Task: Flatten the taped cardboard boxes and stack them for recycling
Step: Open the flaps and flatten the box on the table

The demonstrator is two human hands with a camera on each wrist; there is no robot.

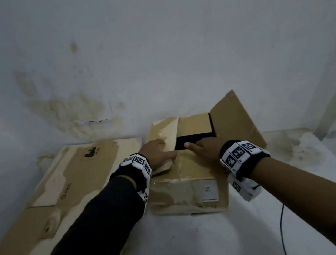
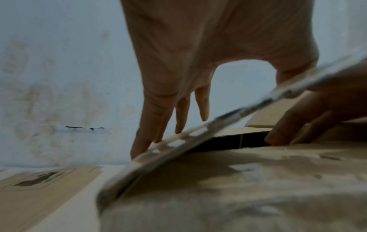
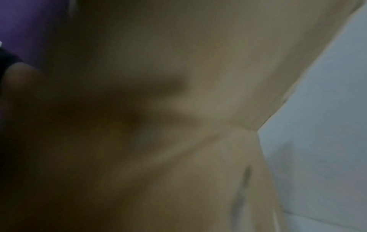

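Left hand (image 1: 158, 152): on the left top flap (image 1: 164, 134) of the standing box (image 1: 185, 182); in the left wrist view the thumb is under the flap's edge and the straight fingers (image 2: 151, 125) are over it, so it pinches the flap, which is lifted at a slant.
Right hand (image 1: 205, 146): at the edge of the near flap, fingers bent over into the dark opening (image 1: 194, 140); it appears to grip that edge, though the right wrist view is too blurred to confirm.
Box position: directly ahead of both hands, on the white bench (image 1: 194, 246), against the wall; the right flap (image 1: 235, 120) stands up beyond the right hand.
Key relation: the opening lies between the two hands, each equally near; the left flap's hinge runs away from the person, so it likely folds outward, to the left.
Flattened box (image 1: 70, 178): lying just left of the left hand, touching or nearly touching the standing box.
Stage (judged): top is opened; collapsing not yet done.
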